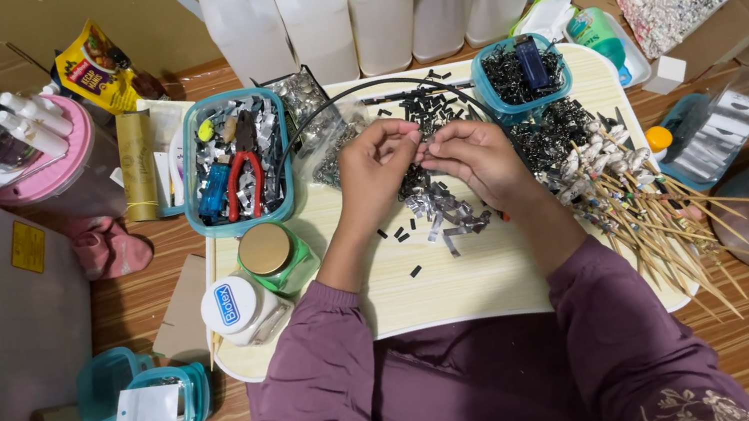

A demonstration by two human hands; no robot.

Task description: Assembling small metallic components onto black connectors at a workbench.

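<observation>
Pinching a small foil strip between both hands, left hand [379, 164] and right hand [472, 158] fingertips closed, mid-tray [468, 286] above the strip pile [447, 208]; next likely needs fine folding.

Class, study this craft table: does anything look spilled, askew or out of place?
Yes. Small black and silver strips lie scattered loose over the tray table below both hands, outside the tubs. The wooden skewers fan out untidily, their tips overhanging the table's right edge.
</observation>
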